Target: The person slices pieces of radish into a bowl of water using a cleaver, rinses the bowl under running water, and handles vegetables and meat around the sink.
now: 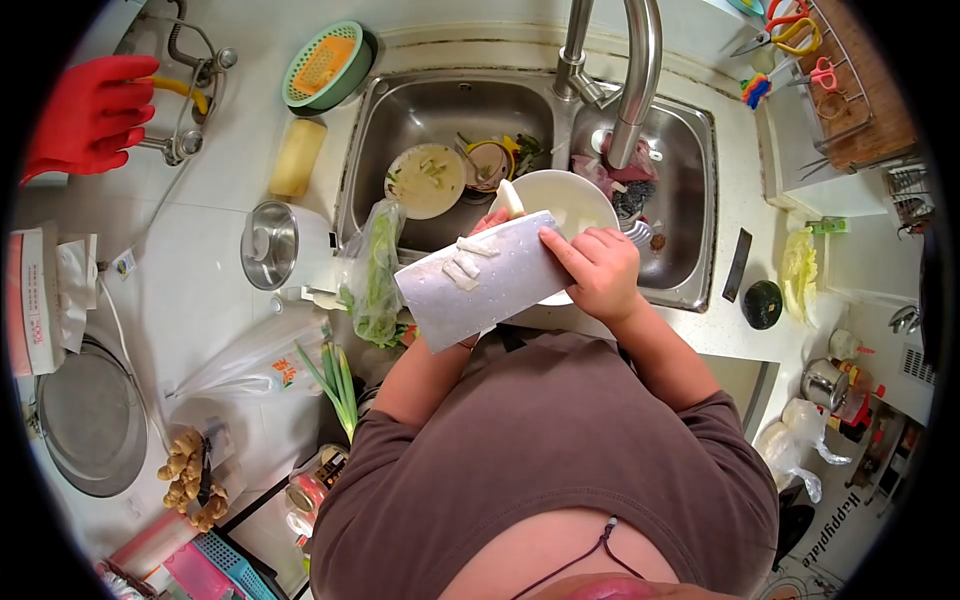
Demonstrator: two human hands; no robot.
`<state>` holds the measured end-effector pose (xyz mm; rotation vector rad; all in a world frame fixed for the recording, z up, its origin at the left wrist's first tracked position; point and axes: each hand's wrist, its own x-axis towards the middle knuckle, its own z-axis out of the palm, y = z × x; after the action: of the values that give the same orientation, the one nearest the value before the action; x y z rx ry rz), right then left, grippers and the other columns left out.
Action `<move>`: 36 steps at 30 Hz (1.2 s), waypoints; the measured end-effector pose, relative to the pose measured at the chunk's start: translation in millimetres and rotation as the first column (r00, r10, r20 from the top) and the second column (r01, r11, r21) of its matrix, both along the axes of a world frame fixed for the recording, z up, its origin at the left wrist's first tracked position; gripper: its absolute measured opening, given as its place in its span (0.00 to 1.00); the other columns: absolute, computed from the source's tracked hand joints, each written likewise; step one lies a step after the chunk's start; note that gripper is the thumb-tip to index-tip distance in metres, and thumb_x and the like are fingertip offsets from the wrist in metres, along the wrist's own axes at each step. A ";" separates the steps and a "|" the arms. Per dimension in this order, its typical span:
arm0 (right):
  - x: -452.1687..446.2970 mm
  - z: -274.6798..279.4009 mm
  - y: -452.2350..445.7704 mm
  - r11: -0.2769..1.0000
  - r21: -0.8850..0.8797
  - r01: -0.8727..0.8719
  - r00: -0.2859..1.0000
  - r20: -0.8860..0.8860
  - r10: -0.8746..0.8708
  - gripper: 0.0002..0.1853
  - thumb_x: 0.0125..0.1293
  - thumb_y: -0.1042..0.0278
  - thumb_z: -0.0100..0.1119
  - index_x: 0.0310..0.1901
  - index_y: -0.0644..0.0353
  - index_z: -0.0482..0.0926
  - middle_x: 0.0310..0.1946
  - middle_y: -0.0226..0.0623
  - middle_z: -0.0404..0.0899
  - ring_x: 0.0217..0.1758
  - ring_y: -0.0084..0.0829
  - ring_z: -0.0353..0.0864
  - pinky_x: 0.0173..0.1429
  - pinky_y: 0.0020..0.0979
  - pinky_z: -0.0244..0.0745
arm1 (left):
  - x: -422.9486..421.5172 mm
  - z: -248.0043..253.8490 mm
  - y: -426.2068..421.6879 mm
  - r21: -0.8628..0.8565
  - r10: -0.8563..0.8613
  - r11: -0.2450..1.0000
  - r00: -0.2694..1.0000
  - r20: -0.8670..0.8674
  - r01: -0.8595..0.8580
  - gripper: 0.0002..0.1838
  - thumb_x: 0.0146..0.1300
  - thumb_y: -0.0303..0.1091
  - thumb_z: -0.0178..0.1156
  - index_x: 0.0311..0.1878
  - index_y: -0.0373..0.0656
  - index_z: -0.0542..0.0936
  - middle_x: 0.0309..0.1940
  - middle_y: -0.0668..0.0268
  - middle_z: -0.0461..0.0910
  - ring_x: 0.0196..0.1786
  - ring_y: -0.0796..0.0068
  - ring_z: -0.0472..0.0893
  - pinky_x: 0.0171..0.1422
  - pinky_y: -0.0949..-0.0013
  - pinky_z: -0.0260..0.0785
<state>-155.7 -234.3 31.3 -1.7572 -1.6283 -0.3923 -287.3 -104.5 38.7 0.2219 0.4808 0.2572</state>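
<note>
A broad cleaver-like blade [520, 275] lies tilted in front of my body, with several pale cut pieces [464, 268] on its face. My right hand [600, 268] grips its right end, one finger stretched along the surface. Mostly hidden behind the blade, my left hand [490, 221] shows only its fingertips, next to a whitish piece [511, 199]; what it holds is hard to make out. Beyond the blade, a white bowl [568, 187] stands at the sink's near edge, partly covered by the blade and my right hand.
The double sink [455, 90] holds a plate [425, 181] with food bits and, on the right, raw meat [635, 165]. A tall faucet [645, 80] rises behind. Bagged greens [380, 270] and a metal pot [270, 245] stand left; a dark round squash [762, 304] is right.
</note>
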 end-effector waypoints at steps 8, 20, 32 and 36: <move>2.7 1.0 1.2 1.000 -0.011 -0.006 0.999 -0.044 0.006 0.24 0.42 0.70 0.60 0.48 0.54 0.84 0.19 0.28 0.70 0.22 0.32 0.74 0.28 0.34 0.67 | 2.6 -27.0 -5.1 0.065 0.122 0.989 0.988 0.096 -0.129 0.20 0.74 0.37 0.50 0.65 0.45 0.67 0.54 0.56 0.78 0.51 0.63 0.83 0.57 0.61 0.81; 14.9 1.1 -1.9 0.998 -0.037 0.041 0.999 -0.033 -0.043 0.24 0.42 0.71 0.60 0.47 0.54 0.84 0.20 0.29 0.73 0.24 0.32 0.76 0.28 0.34 0.68 | -1.7 -22.2 -6.2 0.389 0.074 0.913 0.988 0.135 -0.122 0.24 0.74 0.39 0.49 0.69 0.47 0.63 0.64 0.54 0.70 0.62 0.60 0.77 0.62 0.57 0.77; 49.0 -15.5 -7.7 0.962 -0.106 0.252 0.966 -0.028 -0.256 0.24 0.41 0.75 0.59 0.46 0.52 0.85 0.22 0.32 0.76 0.26 0.36 0.79 0.31 0.36 0.71 | -2.6 -39.4 9.4 -0.186 0.123 0.977 0.986 0.116 -0.100 0.21 0.65 0.25 0.60 0.61 0.42 0.72 0.55 0.60 0.76 0.51 0.68 0.76 0.61 0.66 0.73; 72.4 -31.3 -18.1 0.906 -0.168 0.388 0.913 -0.060 -0.403 0.27 0.40 0.80 0.60 0.47 0.51 0.84 0.22 0.35 0.75 0.26 0.40 0.76 0.30 0.39 0.71 | -8.8 -50.4 16.8 0.001 -0.011 1.000 0.973 0.231 0.011 0.18 0.67 0.22 0.57 0.60 0.44 0.73 0.49 0.55 0.79 0.51 0.62 0.78 0.55 0.70 0.76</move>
<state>-83.3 -252.4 0.0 -2.1973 -1.2565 -0.3701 -296.1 -87.7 -11.7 0.1915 0.2489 0.2683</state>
